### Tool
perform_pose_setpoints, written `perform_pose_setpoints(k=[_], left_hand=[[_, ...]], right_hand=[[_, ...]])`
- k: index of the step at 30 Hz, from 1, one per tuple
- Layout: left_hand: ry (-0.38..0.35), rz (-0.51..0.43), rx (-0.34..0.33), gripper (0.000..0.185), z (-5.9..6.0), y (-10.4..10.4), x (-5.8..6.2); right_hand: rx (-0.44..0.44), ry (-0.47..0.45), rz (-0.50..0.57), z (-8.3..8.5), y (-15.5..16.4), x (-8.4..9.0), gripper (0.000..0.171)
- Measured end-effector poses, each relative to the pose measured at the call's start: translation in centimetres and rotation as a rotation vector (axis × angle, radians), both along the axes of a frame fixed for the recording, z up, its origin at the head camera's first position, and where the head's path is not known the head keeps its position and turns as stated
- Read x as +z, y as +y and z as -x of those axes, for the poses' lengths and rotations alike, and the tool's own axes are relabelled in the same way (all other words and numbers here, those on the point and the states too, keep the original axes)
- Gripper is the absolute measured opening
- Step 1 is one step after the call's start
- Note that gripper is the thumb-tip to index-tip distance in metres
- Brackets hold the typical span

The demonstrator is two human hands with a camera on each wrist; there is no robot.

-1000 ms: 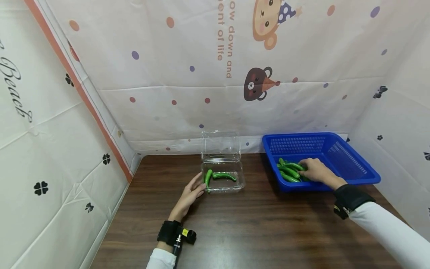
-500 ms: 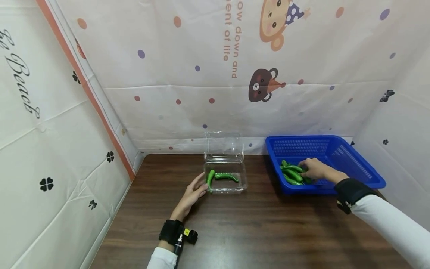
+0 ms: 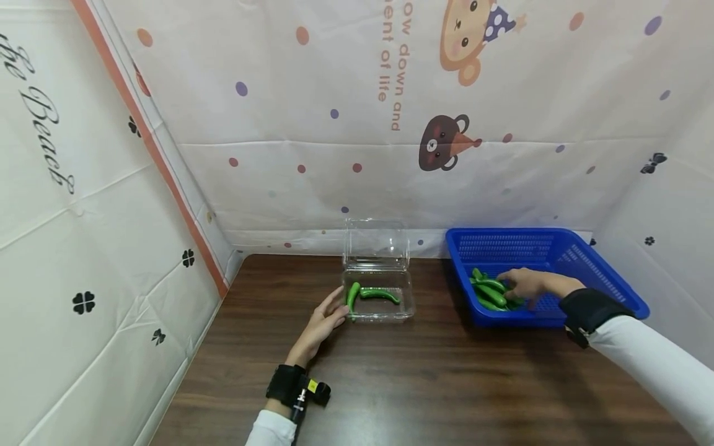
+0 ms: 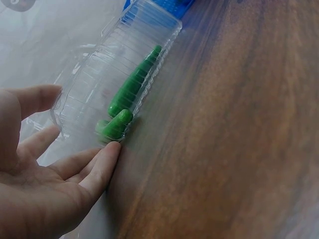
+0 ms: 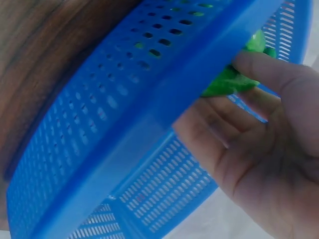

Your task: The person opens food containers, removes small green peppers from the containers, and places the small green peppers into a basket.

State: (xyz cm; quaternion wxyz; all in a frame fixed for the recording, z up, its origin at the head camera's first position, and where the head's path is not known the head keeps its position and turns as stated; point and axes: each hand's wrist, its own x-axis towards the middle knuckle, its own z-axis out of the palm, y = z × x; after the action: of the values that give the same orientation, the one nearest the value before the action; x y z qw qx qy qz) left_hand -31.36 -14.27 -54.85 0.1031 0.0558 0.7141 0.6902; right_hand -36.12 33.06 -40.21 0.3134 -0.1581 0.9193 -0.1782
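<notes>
A clear plastic clamshell box (image 3: 408, 308) stands open at the table's middle, with two green peppers (image 3: 379, 292) in it. My left hand (image 3: 329, 317) lies flat beside the box, straight fingers touching its near left corner; the left wrist view shows the fingertips (image 4: 110, 149) against the box (image 4: 124, 64) by a pepper (image 4: 132, 87). My right hand (image 3: 521, 284) is inside the blue basket (image 3: 558, 244), on a pile of green peppers (image 3: 486, 291). In the right wrist view the right hand (image 5: 259, 144) pinches one green pepper (image 5: 227, 82) between thumb and fingers.
The box's lid (image 3: 376, 244) stands upright against the back curtain. Patterned fabric walls close in the dark wooden table (image 3: 424, 384) on the left, back and right. The basket wall (image 5: 124, 114) stands between the right wrist camera and the table.
The view has drifted a little. My right hand stays on the peppers in the basket, its fingers slightly shifted. The left hand has not moved from the box.
</notes>
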Motion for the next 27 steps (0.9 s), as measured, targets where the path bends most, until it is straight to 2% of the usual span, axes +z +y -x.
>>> perform_pose_setpoints(k=[4,10,15,23,27], left_hand=[[0.005,0.001,-0.006,0.063,0.0,0.1,-0.1],[0.004,0.006,0.0,0.062,0.0,0.1,0.0],[0.006,0.009,0.009,0.061,0.1,0.1,0.1],[0.008,0.008,0.005,0.062,0.1,0.2,0.1],[0.011,0.003,0.006,0.062,-0.1,0.1,0.0]], right_hand=[[0.003,-0.036,-0.021,-0.1,-0.1,0.5,0.06],[0.006,-0.059,0.01,0.0,-0.1,1.7,0.055],[0.03,-0.068,0.001,0.2,-0.3,3.5,0.055],[0.087,-0.052,-0.08,0.3,-0.8,6.8,0.058],[0.119,-0.012,-0.108,0.3,-1.1,8.4,0.06]])
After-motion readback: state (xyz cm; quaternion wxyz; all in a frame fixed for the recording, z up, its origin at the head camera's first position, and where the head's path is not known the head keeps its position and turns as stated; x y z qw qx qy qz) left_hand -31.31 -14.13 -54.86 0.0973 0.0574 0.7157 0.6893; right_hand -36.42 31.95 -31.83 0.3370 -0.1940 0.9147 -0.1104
